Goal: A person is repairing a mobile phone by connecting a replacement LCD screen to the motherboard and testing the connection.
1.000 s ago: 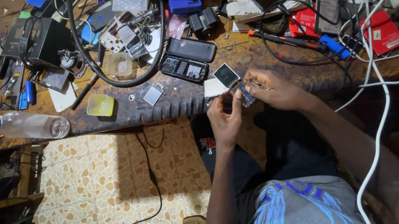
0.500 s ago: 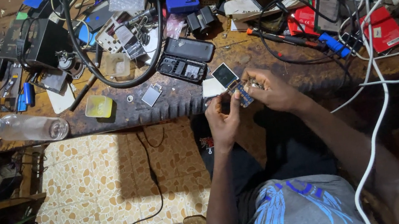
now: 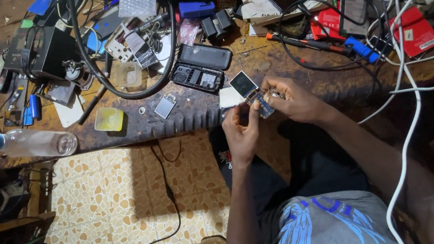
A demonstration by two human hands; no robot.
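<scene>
- The left hand (image 3: 241, 131) was held just below the counter (image 3: 301, 80) edge, its fingers (image 3: 252, 113) closed in a pinch on the lower end of a small blue board (image 3: 263, 104).
- The right hand (image 3: 295, 99) was close on the other side of the board, fingers (image 3: 270, 88) curled and pinching its upper end; a small metal part seemed to sit there, but it was too small to tell what it was.
- The board was between both hands, in the air at the counter edge, tilted.
- A small screen (image 3: 244, 84) stood out from the board, just above the left fingers, and looked joined to it.
- A white card (image 3: 229, 98) lay on the counter, just left of the fingers.
- A black phone shell (image 3: 198, 77) and a black cover (image 3: 207, 56) lay farther up and left of the hands.
- A small square plate (image 3: 164, 106) and a yellow dish (image 3: 109, 119) were to the left of the hands, well apart from them.
- A clear bottle (image 3: 30, 144) with a blue cap lay on its side at the far left.
- A screwdriver (image 3: 307, 43) with a red handle lay above the right hand.
- A white cable (image 3: 414, 113) ran down to the right of the right arm.
</scene>
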